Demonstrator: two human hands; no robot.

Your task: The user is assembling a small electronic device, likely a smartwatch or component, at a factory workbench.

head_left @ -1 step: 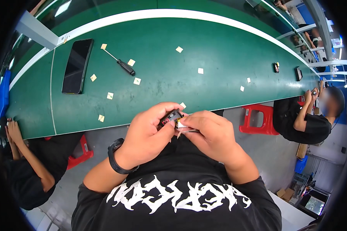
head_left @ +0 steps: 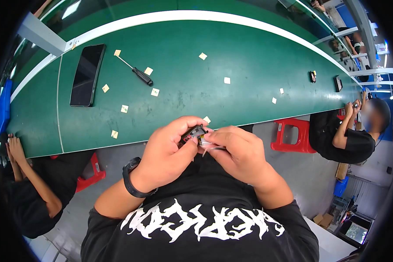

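Observation:
My left hand [head_left: 172,142] is closed around a small black device housing [head_left: 192,132], with red parts showing inside it. At the housing's right side, my right hand [head_left: 242,150] pinches a small silvery piece with a yellow edge [head_left: 202,140]; its exact kind is unclear. Beneath the right fingers juts a thin pale strip [head_left: 207,150], mostly hidden. Both hands meet just in front of the table's near edge, and the fingertips cover much of the housing.
On the green table [head_left: 183,87] lie a black phone-like slab [head_left: 87,75], a screwdriver [head_left: 142,76] and several pale square stickers [head_left: 155,92]. Farther right are a small black part [head_left: 313,77] and a dark box [head_left: 338,84]. Co-workers sit at both sides; a red stool [head_left: 292,136] stands right.
The silvery piece has tilted slightly between the right fingertips, and the thin strip below has shifted a little. The left hand and housing stay nearly still.

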